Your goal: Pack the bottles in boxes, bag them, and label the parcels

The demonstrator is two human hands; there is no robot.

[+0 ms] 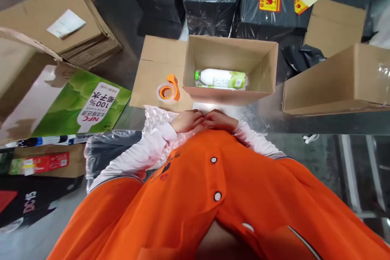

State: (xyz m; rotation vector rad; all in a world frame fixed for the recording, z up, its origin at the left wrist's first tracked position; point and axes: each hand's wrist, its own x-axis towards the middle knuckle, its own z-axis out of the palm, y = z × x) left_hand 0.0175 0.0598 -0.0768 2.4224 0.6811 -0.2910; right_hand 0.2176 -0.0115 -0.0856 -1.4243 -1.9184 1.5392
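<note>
My left hand [186,121] and my right hand [220,120] rest together at the table's front edge, close against my orange vest. Their fingers are curled and meet in the middle; no object shows in either. Just beyond them stands an open cardboard box [230,96]. Inside it lies a white bottle [217,77] with a green cap and a green label, on its side; another item in clear wrap is partly hidden beside it. To the left, an orange tape dispenser [173,85] with a tape roll lies on a flat piece of cardboard [161,55]. Bubble wrap [152,120] touches my left sleeve.
At the left are a green printed carton [88,103] and a stack of flattened cardboard [85,44]. Black wrapped parcels [210,8] with fragile stickers line the back. Another open cardboard box [323,83] sits at the right, with black plastic [303,59] behind it.
</note>
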